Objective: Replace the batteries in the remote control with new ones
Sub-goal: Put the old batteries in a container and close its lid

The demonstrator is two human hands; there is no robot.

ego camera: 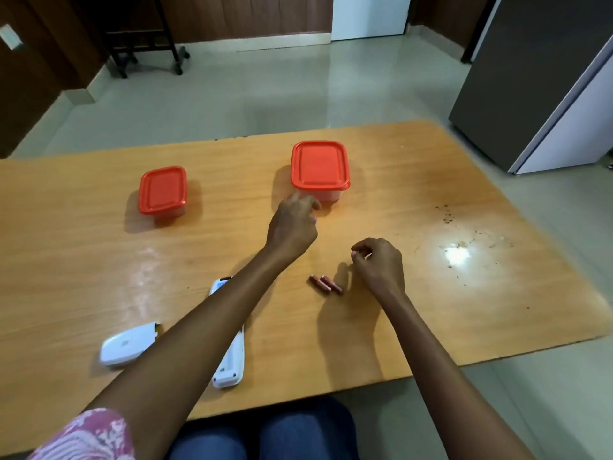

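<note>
A white remote control (229,366) lies near the table's front edge, mostly hidden under my left forearm. Its white battery cover (127,347) lies detached to the left. Two reddish batteries (325,283) lie side by side on the table, just left of my right hand (381,265). That hand hovers with its fingers curled and nothing visible in them. My left hand (293,227) reaches across towards the larger container (320,169), which has an orange lid. Its fingers are loosely bent, just short of the container's near wall, holding nothing.
A smaller container (162,190) with an orange lid stands at the back left of the wooden table (464,293). Crumbs are scattered on the right side of the table. A grey refrigerator (544,78) stands beyond the right corner. My knees in blue trousers show below the front edge.
</note>
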